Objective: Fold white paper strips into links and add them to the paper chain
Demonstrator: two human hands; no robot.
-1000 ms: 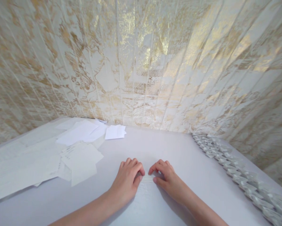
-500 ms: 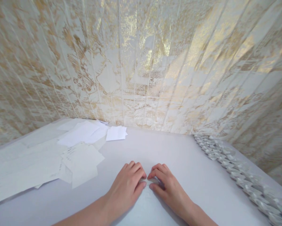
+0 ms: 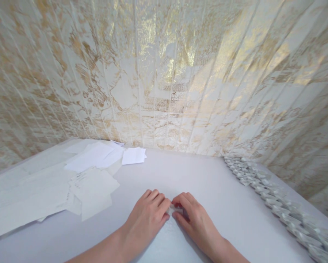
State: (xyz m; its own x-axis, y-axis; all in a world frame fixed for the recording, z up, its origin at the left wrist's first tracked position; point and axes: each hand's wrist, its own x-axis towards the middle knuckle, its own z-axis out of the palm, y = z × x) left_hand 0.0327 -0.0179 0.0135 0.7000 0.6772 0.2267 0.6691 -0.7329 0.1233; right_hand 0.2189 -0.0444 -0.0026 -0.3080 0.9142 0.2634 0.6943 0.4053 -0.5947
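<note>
My left hand (image 3: 150, 215) and my right hand (image 3: 190, 217) meet close together over the white table at the lower middle of the view. Between their fingertips is a small piece of white paper (image 3: 175, 210), mostly hidden by the fingers. The left fingers are curled, thumb and forefinger closed at the paper's left end. On the other end, the right thumb and fingers pinch it, with a narrow gap showing under the forefinger. A pale sheet-like surface (image 3: 171, 241) lies below, between my forearms; I cannot tell what it is.
Overlapping sheets of paper (image 3: 29, 193) cover the table's left side. A small stack of white paper squares (image 3: 133, 156) lies at the back. Several rows of folded paper pieces (image 3: 273, 204) line the right edge. A gold-patterned curtain (image 3: 164, 80) hangs behind the table (image 3: 208, 175).
My right fingers have closed in more around the paper, and the left thumb has tucked nearer the forefinger. The whole view has shifted slightly.
</note>
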